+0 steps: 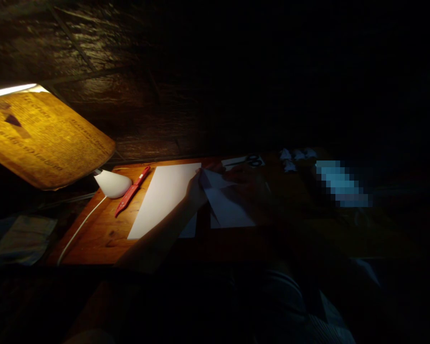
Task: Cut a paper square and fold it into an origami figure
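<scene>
My left hand [195, 188] is closed on the left edge of a folded piece of white paper [217, 180], lit from the left. In deep shadow, my right hand [244, 177] meets the paper's right side with its fingers bent in on it; their outline is dim. Beneath the folded piece lies a white sheet [232, 215], partly shaded by my hands. A larger stack or sheet of white paper [161, 198] rests to the left, with my left forearm crossing over its lower right part.
A red sheathed knife [132, 193] lies beside the white lamp base [112, 184], under a yellow printed shade [46, 138]. Dark-handled scissors [252, 160] rest at the back on paper. Several small folded paper pieces [290, 165] and a pixelated bright screen [340, 184] are on the right.
</scene>
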Demonstrator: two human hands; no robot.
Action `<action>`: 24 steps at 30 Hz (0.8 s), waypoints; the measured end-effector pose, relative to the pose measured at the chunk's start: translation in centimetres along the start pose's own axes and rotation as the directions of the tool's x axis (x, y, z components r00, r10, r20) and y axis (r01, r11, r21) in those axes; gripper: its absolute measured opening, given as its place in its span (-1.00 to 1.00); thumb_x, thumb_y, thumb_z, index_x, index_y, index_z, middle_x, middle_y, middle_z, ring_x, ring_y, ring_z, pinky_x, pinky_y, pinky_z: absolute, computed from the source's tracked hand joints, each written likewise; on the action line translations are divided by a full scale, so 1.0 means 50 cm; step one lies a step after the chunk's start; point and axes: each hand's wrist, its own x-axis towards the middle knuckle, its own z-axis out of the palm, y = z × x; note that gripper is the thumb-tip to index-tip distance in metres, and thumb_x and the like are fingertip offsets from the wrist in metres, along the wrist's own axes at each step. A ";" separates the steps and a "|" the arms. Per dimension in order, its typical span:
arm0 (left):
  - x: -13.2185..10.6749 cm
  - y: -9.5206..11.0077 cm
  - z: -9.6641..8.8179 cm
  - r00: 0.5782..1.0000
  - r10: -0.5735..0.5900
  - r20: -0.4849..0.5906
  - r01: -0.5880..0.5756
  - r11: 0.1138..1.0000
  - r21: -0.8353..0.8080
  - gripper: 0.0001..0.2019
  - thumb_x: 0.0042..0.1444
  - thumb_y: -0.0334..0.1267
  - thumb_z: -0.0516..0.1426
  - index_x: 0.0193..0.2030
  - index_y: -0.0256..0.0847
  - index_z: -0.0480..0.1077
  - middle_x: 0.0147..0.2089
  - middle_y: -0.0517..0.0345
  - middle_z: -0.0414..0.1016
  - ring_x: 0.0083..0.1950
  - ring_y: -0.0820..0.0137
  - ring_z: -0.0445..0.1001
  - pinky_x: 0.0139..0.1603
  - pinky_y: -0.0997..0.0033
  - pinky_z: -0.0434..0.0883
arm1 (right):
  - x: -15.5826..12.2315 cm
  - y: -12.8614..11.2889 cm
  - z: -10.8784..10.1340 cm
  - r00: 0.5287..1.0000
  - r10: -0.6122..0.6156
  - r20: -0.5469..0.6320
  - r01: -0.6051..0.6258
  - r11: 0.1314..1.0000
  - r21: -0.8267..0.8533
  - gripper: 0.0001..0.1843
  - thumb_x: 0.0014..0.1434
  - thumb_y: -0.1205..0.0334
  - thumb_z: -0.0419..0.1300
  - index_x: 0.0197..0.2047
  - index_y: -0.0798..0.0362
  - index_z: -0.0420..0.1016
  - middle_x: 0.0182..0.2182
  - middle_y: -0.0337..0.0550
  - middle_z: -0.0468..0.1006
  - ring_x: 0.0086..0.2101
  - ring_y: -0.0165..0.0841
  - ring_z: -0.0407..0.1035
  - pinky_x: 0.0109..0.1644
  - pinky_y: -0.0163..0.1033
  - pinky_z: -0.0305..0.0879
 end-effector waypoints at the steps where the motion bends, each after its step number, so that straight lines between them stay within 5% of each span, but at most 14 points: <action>1: 0.001 0.000 -0.002 1.000 0.002 -0.013 -0.002 1.000 -0.004 -0.59 0.26 0.00 0.14 0.13 -0.18 0.44 0.07 -0.08 0.61 0.20 0.03 0.52 0.15 0.00 0.48 | -0.001 -0.001 0.003 1.000 0.005 -0.007 -0.005 1.000 0.008 -0.78 0.19 0.11 0.32 -0.12 -0.04 0.67 -0.10 -0.07 0.60 -0.10 -0.19 0.50 -0.03 -0.13 0.44; 7: -0.004 0.005 -0.004 0.990 -0.044 -0.132 0.040 0.998 -0.038 -0.71 0.27 -0.09 0.19 -0.03 -0.28 0.49 -0.20 -0.05 0.64 0.04 0.07 0.60 0.16 0.12 0.49 | -0.008 0.023 0.013 0.947 0.220 -0.235 -0.242 0.967 -0.073 -0.79 0.24 0.10 0.25 -0.30 0.03 0.63 -0.40 -0.13 0.62 -0.38 -0.26 0.49 -0.25 -0.18 0.40; 10: -0.010 0.005 0.009 0.996 -0.023 -0.090 0.014 0.996 -0.092 -0.68 0.34 -0.10 0.12 0.09 -0.24 0.47 -0.09 -0.05 0.64 0.08 0.10 0.58 0.20 0.09 0.45 | -0.004 0.030 0.004 0.960 0.129 -0.249 -0.149 0.987 -0.062 -0.89 0.20 0.22 0.27 -0.30 0.00 0.65 -0.31 -0.13 0.67 -0.27 -0.25 0.54 -0.16 -0.18 0.43; 15: -0.009 0.008 0.007 0.990 0.022 -0.142 -0.044 0.988 -0.151 -0.64 0.37 -0.03 0.06 0.10 -0.22 0.45 -0.18 0.02 0.62 -0.04 0.21 0.59 0.08 0.20 0.48 | 0.002 0.018 -0.009 0.997 -0.060 -0.055 0.061 0.998 0.020 -0.81 0.12 0.43 0.24 -0.30 0.00 0.67 -0.02 -0.06 0.64 -0.06 -0.22 0.55 0.00 -0.13 0.45; 19: -0.002 0.014 -0.009 0.993 0.031 -0.112 -0.050 0.983 -0.178 -0.67 0.31 0.04 0.14 -0.15 -0.22 0.48 -0.44 0.17 0.47 -0.35 0.37 0.51 -0.22 0.40 0.45 | -0.002 0.000 -0.006 0.990 -0.022 0.142 0.010 0.997 0.083 -0.84 0.04 0.38 0.36 -0.26 0.00 0.65 0.09 -0.04 0.56 0.01 -0.18 0.51 0.06 -0.08 0.43; 24: 0.002 0.011 -0.008 0.992 0.038 -0.117 -0.050 0.993 -0.109 -0.86 0.19 -0.29 0.29 -0.31 -0.23 0.41 -0.49 0.27 0.35 -0.45 0.50 0.39 -0.34 0.51 0.35 | -0.004 -0.016 0.008 0.977 0.007 0.212 -0.044 0.985 0.169 -0.76 0.08 0.08 0.44 -0.34 0.02 0.53 0.04 -0.02 0.50 0.04 -0.17 0.44 0.10 -0.05 0.37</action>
